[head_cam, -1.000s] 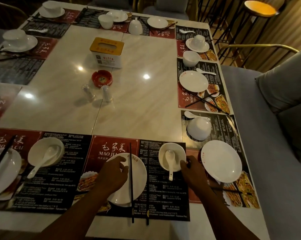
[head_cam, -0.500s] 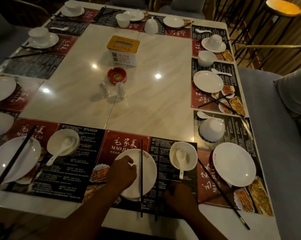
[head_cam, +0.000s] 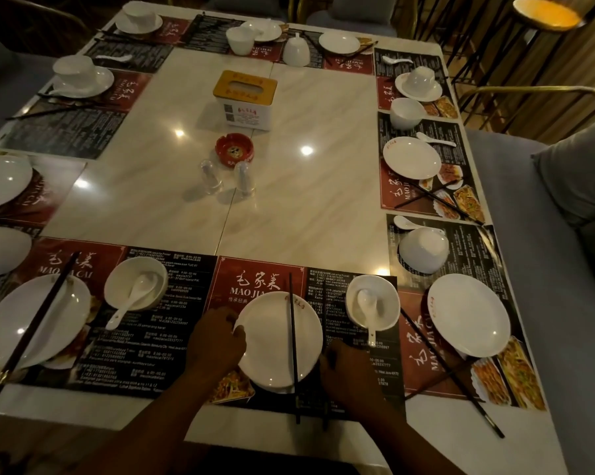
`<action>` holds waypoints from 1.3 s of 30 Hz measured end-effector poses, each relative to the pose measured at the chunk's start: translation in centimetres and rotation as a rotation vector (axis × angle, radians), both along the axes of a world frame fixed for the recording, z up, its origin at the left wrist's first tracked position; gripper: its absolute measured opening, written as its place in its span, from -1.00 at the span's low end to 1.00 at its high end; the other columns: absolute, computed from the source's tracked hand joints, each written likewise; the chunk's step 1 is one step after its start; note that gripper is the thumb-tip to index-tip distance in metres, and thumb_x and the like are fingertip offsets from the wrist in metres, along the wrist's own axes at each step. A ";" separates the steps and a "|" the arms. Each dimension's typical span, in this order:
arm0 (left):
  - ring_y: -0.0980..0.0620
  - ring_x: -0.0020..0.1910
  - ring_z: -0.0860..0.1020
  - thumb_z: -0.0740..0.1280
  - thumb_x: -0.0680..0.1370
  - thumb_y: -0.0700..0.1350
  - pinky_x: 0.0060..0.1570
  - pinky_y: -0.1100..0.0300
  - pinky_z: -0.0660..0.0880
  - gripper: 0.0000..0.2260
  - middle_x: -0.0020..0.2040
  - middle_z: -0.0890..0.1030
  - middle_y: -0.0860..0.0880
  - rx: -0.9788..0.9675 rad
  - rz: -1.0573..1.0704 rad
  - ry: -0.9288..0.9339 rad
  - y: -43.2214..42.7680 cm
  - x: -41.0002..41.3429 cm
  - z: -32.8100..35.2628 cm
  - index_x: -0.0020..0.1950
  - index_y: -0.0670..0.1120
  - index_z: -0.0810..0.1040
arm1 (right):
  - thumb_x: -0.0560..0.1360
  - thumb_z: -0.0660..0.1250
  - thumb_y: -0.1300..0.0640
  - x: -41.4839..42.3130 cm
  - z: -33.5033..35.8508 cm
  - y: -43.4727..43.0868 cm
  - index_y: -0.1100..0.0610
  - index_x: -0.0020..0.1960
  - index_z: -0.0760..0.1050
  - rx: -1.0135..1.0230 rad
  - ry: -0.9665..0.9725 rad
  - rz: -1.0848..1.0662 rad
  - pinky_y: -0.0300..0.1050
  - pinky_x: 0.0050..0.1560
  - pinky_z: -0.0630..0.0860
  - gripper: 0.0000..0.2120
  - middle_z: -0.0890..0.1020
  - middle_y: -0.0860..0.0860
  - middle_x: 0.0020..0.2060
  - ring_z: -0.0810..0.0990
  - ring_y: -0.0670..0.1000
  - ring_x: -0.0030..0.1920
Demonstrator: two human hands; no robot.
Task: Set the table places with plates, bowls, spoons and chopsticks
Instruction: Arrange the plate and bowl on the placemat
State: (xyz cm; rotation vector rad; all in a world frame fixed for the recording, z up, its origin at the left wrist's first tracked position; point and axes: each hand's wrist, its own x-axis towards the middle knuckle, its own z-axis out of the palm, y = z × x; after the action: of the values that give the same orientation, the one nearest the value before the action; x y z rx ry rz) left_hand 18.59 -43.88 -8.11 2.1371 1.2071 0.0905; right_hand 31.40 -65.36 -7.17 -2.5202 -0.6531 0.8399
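A white plate (head_cam: 272, 344) sits on the red-and-black placemat (head_cam: 255, 279) at the near table edge. My left hand (head_cam: 217, 341) grips its left rim, thumb on top. One black chopstick (head_cam: 292, 330) lies straight across the plate. My right hand (head_cam: 349, 371) rests just right of the plate with fingers curled over a second chopstick (head_cam: 325, 418); only its near end shows. Beyond my right hand stands a white bowl (head_cam: 388, 299) with a white spoon (head_cam: 366, 303) in it.
To the left are a plate (head_cam: 49, 313) with chopsticks on it and a bowl with a spoon (head_cam: 135, 282). To the right are a plate (head_cam: 469, 313), crossed chopsticks (head_cam: 450, 371) and an overturned bowl (head_cam: 422, 250). A tissue box (head_cam: 244, 97), an ashtray (head_cam: 234, 150) and shakers (head_cam: 244, 178) stand mid-table.
My right hand left the bowl's edge and came down toward me, beside the plate and over the second chopstick. My left hand stays on the plate rim.
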 end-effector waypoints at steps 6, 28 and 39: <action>0.07 -0.06 0.53 0.46 0.47 -0.11 -0.06 0.10 0.57 -0.82 0.00 0.50 0.06 -0.024 -0.030 -0.041 1.0 -0.1 0.0 0.03 0.02 0.53 | 0.46 0.42 -0.18 -3.2 0.1 1.6 -0.08 -0.04 0.43 0.000 0.038 -0.044 -0.30 -0.26 0.45 -0.74 0.59 -0.11 -0.21 0.56 -0.16 -0.22; 0.06 -0.09 0.58 0.41 0.49 -0.17 -0.15 0.21 0.50 -0.83 -0.09 0.60 0.09 -0.076 -0.306 -0.080 3.3 1.1 -0.3 0.03 0.06 0.62 | 0.48 0.44 0.14 -3.9 -0.5 -3.8 0.00 -0.02 0.60 0.013 -0.129 -0.320 -0.17 -0.15 0.59 -0.90 0.67 -0.12 -0.19 0.58 -0.16 -0.24; -0.02 0.10 0.58 0.37 0.48 -0.32 0.13 0.11 0.53 -0.58 0.13 0.64 -0.01 -0.138 -0.370 -0.088 3.9 0.8 -0.2 0.29 0.00 0.59 | 0.53 0.40 0.01 -5.5 -1.5 2.2 0.05 0.07 0.47 0.023 -0.108 -0.339 -0.22 -0.15 0.54 -0.81 0.58 -0.09 -0.21 0.61 -0.06 -0.18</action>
State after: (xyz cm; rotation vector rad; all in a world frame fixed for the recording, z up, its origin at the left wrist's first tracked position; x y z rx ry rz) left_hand 19.42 -39.96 -8.29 2.1719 0.7305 -0.0590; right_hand 25.92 -63.14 -8.71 -2.5669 -0.2523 0.5746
